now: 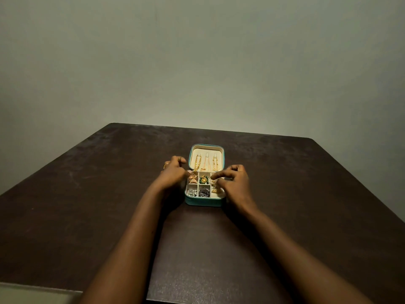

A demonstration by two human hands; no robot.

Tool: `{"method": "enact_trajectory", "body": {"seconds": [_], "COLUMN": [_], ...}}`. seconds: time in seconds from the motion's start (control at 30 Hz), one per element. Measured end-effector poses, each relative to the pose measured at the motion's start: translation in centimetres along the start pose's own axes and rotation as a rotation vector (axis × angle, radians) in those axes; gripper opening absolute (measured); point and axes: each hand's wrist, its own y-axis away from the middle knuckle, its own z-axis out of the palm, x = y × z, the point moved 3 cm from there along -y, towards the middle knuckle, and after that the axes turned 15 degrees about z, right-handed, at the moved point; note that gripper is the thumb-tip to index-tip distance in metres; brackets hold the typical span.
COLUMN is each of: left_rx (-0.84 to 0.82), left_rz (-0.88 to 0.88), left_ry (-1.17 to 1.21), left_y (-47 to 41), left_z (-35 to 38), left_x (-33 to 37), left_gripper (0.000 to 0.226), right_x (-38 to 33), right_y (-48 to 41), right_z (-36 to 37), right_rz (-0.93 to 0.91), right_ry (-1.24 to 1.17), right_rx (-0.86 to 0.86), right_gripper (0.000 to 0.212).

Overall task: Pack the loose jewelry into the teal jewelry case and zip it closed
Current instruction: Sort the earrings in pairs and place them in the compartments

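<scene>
The teal jewelry case (202, 202) lies open on the dark counter (87, 216), right between the two hands, its lid (206, 146) laid back beyond the fingertips with three gold chains (198, 162) hung inside it. The base is split into six small compartments. Just inside the left hand's (173, 173) fingers sit the gold earrings (193, 178), with a green and gold piece (204, 179) midway between the two hands. Nearer the wrists are the silver pieces (192, 192), a dark cluster (204, 192) and a gold piece (215, 190).

The step in hand looks like settling the last pieces into their cells. It is best done by lowering each piece fully below the dividers, with nothing draped across a wall or the rim, so the lid can fold over flat and the zip run freely.

The left hand's fingers (180, 160) are curled at the case's left edge, beside the earrings. Whether they pinch anything I cannot tell. The right hand (236, 183) arches over the right-hand column with bent fingers (215, 176) reaching into the far cell. A hold there is too small to make out. A small gold glint (164, 166) shows just outside the left hand; whether it is a worn ring or a loose piece is unclear.
</scene>
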Motion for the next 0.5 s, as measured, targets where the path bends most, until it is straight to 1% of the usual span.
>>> {"method": "enact_trajectory", "body": {"seconds": [0.07,0.1,0.17,0.23,0.33,0.4,0.5], "left_rx": [0.101,0.13,0.156,0.157,0.175,0.205,0.248], "left_rz": [0.012,0.02,0.007,-0.004,-0.004,-0.017,0.002], "left_ry": [-0.032,-0.054,-0.066,-0.066,-0.044,-0.007,-0.01], "left_y": [-0.5,-0.5,-0.3,0.1,0.3,0.4,0.5], "left_z": [-0.4,-0.4,-0.1,0.3,0.7,0.7,0.8], "left_x": [-0.4,-0.4,-0.5,-0.5,-0.7,-0.7,-0.4], "left_gripper": [0.025,0.029,0.038,0.041,0.031,0.025,0.024], "right_x": [0.3,0.5,0.8,1.3,2.0,2.5,2.8], "right_y": [-0.5,-0.7,-1.1,-1.5,-2.2,-2.6,-3.0], "right_z": [-0.3,-0.4,-0.6,-0.6,-0.6,-0.5,-0.5], "right_rz": [0.05,0.073,0.082,0.089,0.115,0.126,0.133], "right_ry": [-0.099,-0.134,-0.147,-0.145,-0.119,-0.118,-0.134], "right_rx": [0.01,0.017,0.046,0.07,0.066,0.048,0.054], "right_gripper": [0.04,0.041,0.042,0.039,0.027,0.027,0.027]}}
